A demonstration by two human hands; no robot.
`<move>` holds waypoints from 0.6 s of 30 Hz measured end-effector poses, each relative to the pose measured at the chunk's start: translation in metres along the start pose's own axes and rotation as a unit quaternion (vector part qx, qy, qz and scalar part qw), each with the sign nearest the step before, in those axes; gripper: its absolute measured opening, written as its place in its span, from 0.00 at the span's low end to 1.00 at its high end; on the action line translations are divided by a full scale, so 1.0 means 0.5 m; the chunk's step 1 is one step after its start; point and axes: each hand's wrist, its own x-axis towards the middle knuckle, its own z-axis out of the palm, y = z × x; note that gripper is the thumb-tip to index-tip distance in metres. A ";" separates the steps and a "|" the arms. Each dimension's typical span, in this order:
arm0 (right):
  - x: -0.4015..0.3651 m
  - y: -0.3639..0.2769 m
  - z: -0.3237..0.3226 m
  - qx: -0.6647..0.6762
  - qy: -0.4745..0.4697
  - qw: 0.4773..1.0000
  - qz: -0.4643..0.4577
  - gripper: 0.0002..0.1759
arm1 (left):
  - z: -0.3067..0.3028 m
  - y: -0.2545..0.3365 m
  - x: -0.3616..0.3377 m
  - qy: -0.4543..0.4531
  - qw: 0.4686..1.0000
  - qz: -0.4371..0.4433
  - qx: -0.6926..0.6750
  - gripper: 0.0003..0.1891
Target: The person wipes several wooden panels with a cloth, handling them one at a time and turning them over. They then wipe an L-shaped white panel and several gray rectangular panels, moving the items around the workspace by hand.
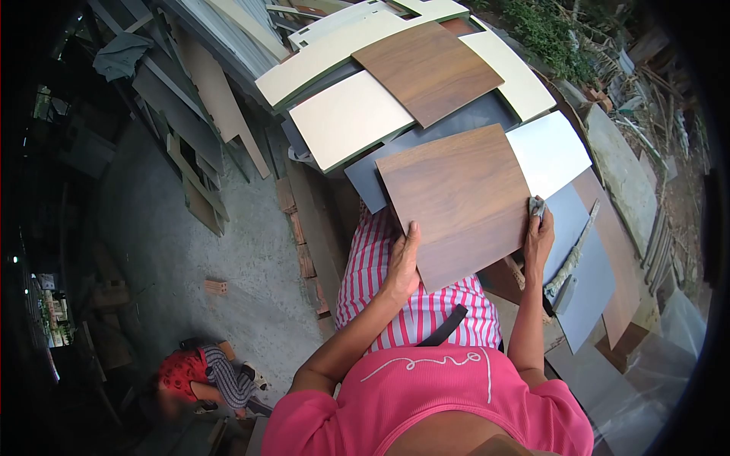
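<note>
A brown wood-grain board (464,197) lies tilted over my lap, its far side overlapping other panels. My left hand (405,262) grips its near left edge, thumb on top and fingers out of sight beneath. At the right edge, my right hand (539,232) is closed on a small crumpled grey-white rag (537,205), pressed against the board's rim. A white panel (549,152) and a blue-grey panel (582,258) lie just beyond and to the right of that hand.
Another brown board (427,72) and a cream panel (350,118) lie stacked ahead. A long tool wrapped in pale material (574,254) rests on the blue-grey panel. Offcuts (186,144) lean at left. A bent-over person (209,376) is on the concrete floor (190,251), near a brick (215,286).
</note>
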 end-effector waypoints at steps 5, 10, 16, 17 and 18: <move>0.026 0.089 0.000 0.581 -0.054 0.766 0.270 0.20 | 0.006 0.038 -0.016 0.008 0.999 0.026 0.025 0.35; -0.011 0.041 0.006 0.810 -0.129 0.541 0.188 0.18 | 0.031 0.081 -0.021 0.003 0.996 0.088 0.028 0.32; -0.007 -0.008 -0.011 0.858 -0.172 0.467 0.126 0.21 | 0.009 0.079 -0.026 -0.030 0.998 0.043 0.015 0.31; -0.010 -0.008 -0.006 0.856 -0.175 0.470 0.124 0.21 | 0.011 0.078 -0.031 -0.037 0.998 0.043 0.041 0.31; -0.008 -0.009 -0.006 0.854 -0.178 0.473 0.123 0.21 | 0.013 0.073 -0.036 -0.037 0.997 0.045 0.041 0.31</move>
